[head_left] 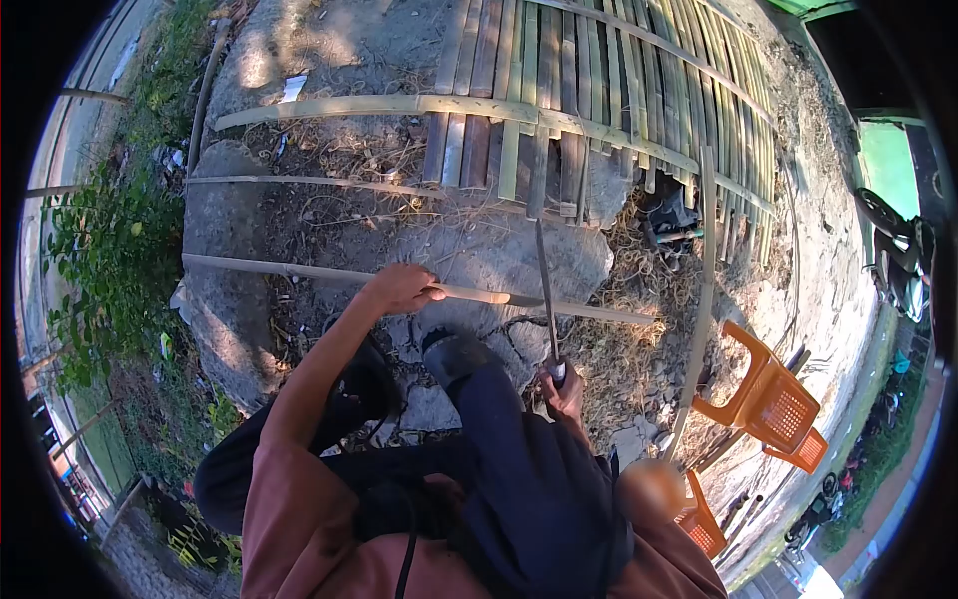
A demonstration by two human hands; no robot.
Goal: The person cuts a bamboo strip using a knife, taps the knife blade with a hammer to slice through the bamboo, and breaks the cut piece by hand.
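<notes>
Bamboo strip point(469, 294) runs crosswise before us, in front of our knees and over the broken concrete point(429, 407), its left end at a grey stone slab point(225, 225) and its right end above a heap of pale shavings point(639, 344). Our left hand point(402, 289) is clamped on it left of its middle, fingers curled round, with the arm stretched forward. In our right hand point(564, 389) we keep a firm grip on the handle of a long knife point(545, 265), low and to the right; its blade points away from us and crosses the strip right of the left hand, though we cannot tell whether the two touch. One dark patch shows on the strip just beside the blade. Beyond the knife tip lies a rack of bamboo slats point(549, 75), laid side by side, with a longer crosspiece point(319, 108) reaching out to the left. Our boot point(454, 354) stands near the strip. To our right we see another long strip point(707, 250) and an orange chair point(783, 407); leafy plants point(120, 270) grow on the left.
</notes>
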